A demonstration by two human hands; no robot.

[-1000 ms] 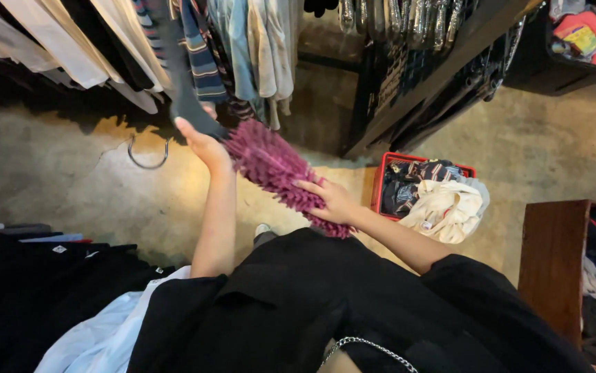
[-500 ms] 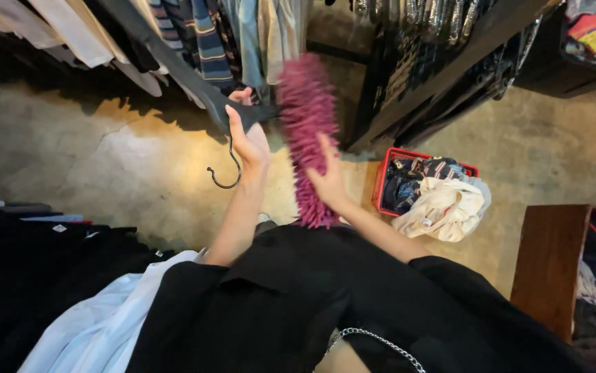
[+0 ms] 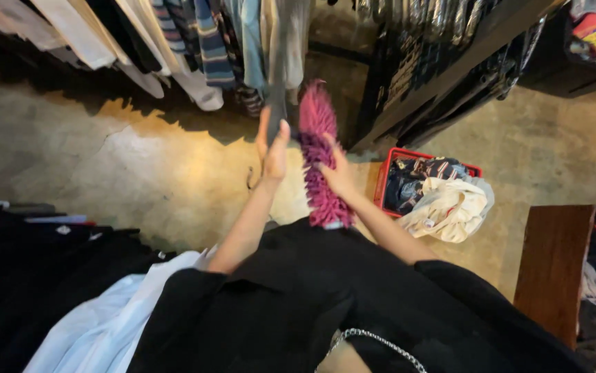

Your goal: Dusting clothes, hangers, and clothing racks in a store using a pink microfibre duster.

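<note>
**Hands on a fuzzy garment and a hanger**

While the left hand point(image 3: 272, 148) is closed around a dark hanger point(image 3: 275, 83), the right hand point(image 3: 337, 176) grips a fuzzy pink-purple garment point(image 3: 319, 159), held upright between both hands, above the concrete floor point(image 3: 139, 173), near a red basket point(image 3: 419, 181).

The floor point(image 3: 104, 166) was bare, mottled concrete, warmly lit in yellow patches. A rail of hanging shirts point(image 3: 194, 48) ran beyond the fingers, with a dark rack of black garments point(image 3: 443, 62) to their right. A red basket point(image 3: 408, 181) of clothes and a wooden stand point(image 3: 553, 266) stood further right.
</note>
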